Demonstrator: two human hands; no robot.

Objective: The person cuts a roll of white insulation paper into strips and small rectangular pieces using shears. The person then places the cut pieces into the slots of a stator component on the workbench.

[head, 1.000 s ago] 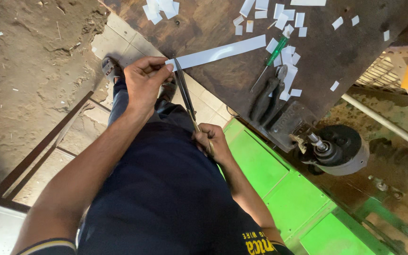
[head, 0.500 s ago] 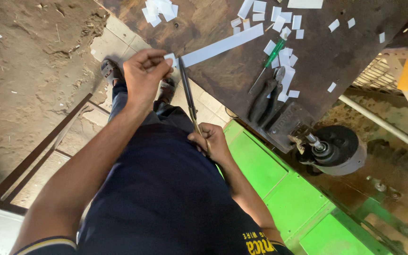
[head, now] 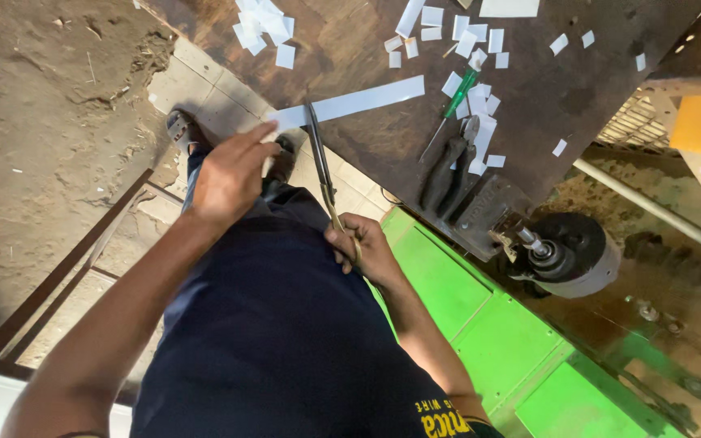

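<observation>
Scissors (head: 320,162) gripped by the handles in the right hand (head: 364,247), fingers closed round them, blades parted across the white strip (head: 349,104); left hand (head: 225,174) pinching the strip's near end at the edge of the dark worktable (head: 350,57). Best kept taut and level, blades square to the strip's long edges, for a clean cut. Strip well ahead of the right hand, touching the left fingertips, its far end lying flat on the worktable.

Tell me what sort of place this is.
Probably a small workshop: a worn dark workbench littered with cut white pieces, pliers and a green-handled screwdriver lying on it, and a green machine body beside a bare dirt floor.
</observation>
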